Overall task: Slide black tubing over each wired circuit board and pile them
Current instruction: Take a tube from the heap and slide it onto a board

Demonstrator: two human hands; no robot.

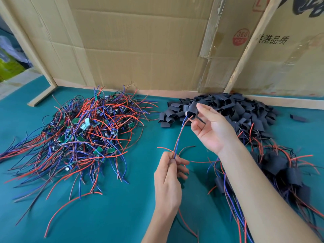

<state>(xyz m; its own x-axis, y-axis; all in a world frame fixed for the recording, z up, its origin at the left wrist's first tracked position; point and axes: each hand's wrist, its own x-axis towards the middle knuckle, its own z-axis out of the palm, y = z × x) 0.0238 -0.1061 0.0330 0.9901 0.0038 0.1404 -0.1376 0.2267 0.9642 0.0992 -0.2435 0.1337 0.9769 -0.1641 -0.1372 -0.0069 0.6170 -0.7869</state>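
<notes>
— Two hands at work, then? What has each got?

— Right hand (211, 126) pinches a piece of black tubing (192, 107) between thumb and fingertips, other fingers loosely spread. Red and blue wires (178, 137) run from the tubing's mouth down to the left hand (169, 174), which pinches them between thumb and curled fingers. Whether a board sits inside the tubing, I cannot tell.

— And the stock?

— Bare wired circuit boards (82, 132) lie heaped well out beyond the left hand on the green worktop (122, 207). Loose tubing pieces (236, 109) are piled just behind the right hand; sleeved boards (280, 167) lie beside the right forearm.

— Any writing?

— On the cardboard wall (140, 41) past the right hand, a red round stamp (241, 36) reads "360", above smaller letters too blurred to read, and black characters (274, 40) read "港品质".
</notes>
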